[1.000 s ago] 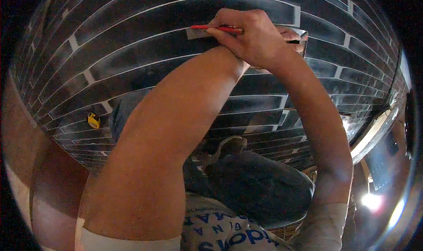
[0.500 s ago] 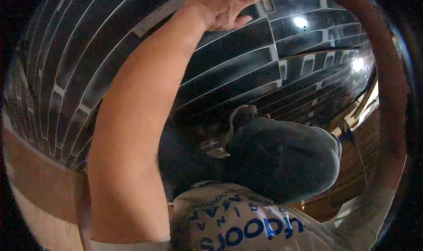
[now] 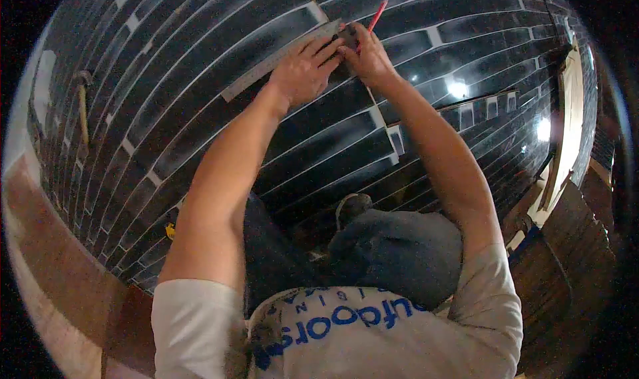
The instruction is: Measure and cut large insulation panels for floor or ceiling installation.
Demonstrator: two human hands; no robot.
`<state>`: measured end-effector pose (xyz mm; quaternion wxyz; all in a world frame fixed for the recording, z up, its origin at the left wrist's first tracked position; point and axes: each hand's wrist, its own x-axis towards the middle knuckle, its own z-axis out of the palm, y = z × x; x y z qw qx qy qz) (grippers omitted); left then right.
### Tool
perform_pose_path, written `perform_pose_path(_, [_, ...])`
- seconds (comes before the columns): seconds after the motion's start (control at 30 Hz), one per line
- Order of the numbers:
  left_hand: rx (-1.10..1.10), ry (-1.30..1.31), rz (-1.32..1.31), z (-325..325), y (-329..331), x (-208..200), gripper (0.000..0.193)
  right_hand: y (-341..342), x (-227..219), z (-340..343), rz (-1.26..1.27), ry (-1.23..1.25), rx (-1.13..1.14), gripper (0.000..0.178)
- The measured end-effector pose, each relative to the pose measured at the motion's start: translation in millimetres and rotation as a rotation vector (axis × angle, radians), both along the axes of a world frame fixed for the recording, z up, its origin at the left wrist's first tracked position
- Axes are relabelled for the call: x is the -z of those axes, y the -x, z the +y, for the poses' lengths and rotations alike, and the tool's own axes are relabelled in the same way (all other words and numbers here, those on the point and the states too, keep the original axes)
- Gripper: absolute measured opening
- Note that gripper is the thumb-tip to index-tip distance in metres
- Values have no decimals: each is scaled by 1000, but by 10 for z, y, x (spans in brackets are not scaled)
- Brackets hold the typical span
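Note:
In the head view, my left hand (image 3: 303,72) lies with its fingers stretched along a flat grey strip (image 3: 256,79), like a straightedge, on a dark surface (image 3: 319,122) marked with rows of pale lines. My right hand (image 3: 371,59) is closed beside it at the strip's far end. A slim red pencil-like stick (image 3: 379,16) sticks up from my right hand. Between the two hands is a small dark object (image 3: 346,39), partly covered by my fingers; its kind cannot be made out.
A hammer (image 3: 83,106) with a pale handle lies at far left. A small yellow item (image 3: 170,230) is beside my left elbow. My bent knee (image 3: 406,246) rests below my hands. A pale board (image 3: 562,132) runs along the right, with brown boards (image 3: 566,259) nearby.
My right arm has come in from the right rim, bringing its hand beside my left one with the red stick. The left hand now lies lower in view, still on the grey strip.

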<state>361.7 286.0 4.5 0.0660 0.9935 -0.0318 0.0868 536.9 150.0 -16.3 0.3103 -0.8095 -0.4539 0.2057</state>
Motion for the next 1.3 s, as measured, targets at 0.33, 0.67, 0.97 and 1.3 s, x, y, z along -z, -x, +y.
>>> perform_pose_path(0.33, [-1188,300,334,712,3757,-779,52,101,-763,-1472,19,274,445,54])
perform_pose_path(0.67, [-1593,558,614,349,5806,412,101,1004,474,-4868,-161,550,1319,53])
perform_pose_path(0.97, [-1469,370,615,-326,6431,310,90,1304,139,-4612,-301,550,594,54])
perform_pose_path(1.3, [-1822,655,396,-920,7905,147,78,965,204,-3531,-554,131,-120,56])
